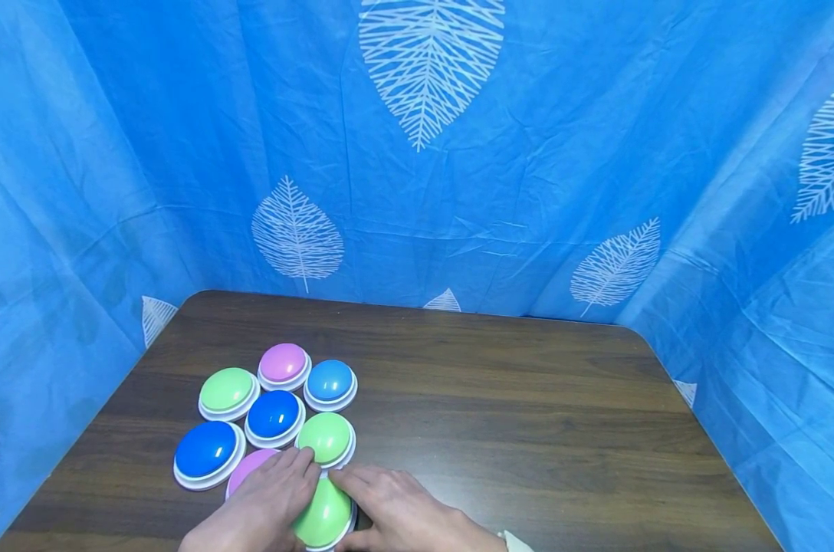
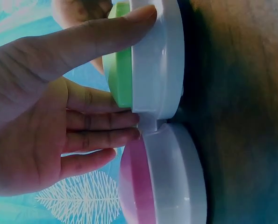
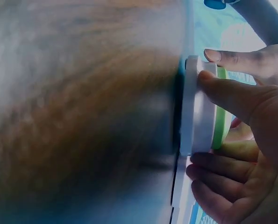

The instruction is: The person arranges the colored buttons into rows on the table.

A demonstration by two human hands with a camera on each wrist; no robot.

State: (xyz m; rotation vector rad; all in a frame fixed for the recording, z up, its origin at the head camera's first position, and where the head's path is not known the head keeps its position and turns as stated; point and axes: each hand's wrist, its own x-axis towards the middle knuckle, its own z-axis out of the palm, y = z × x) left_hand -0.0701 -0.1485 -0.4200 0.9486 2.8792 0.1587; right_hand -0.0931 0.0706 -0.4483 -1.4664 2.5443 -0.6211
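Observation:
The nearest of the domed push buttons, a green button [image 1: 327,515] on a round white base, lies between my two hands at the front of the table. My left hand [image 1: 268,491] grips its left side, thumb [image 2: 141,15] against the white base and fingers at the far side, close by a pink button [image 1: 247,469]. From the right, my right hand [image 1: 396,502] holds the same green button, its thumb [image 3: 209,79] on the base and fingers curved round the rim. Just beyond stands a second green button [image 1: 325,438], its base close to the held one.
Farther back sit a dark blue button [image 1: 274,414], a larger blue button [image 1: 205,449], another green one [image 1: 227,389], a pink one [image 1: 283,362] and a light blue one [image 1: 330,380]. The brown table [image 1: 527,414] extends right. A blue leaf-patterned curtain [image 1: 527,153] surrounds it.

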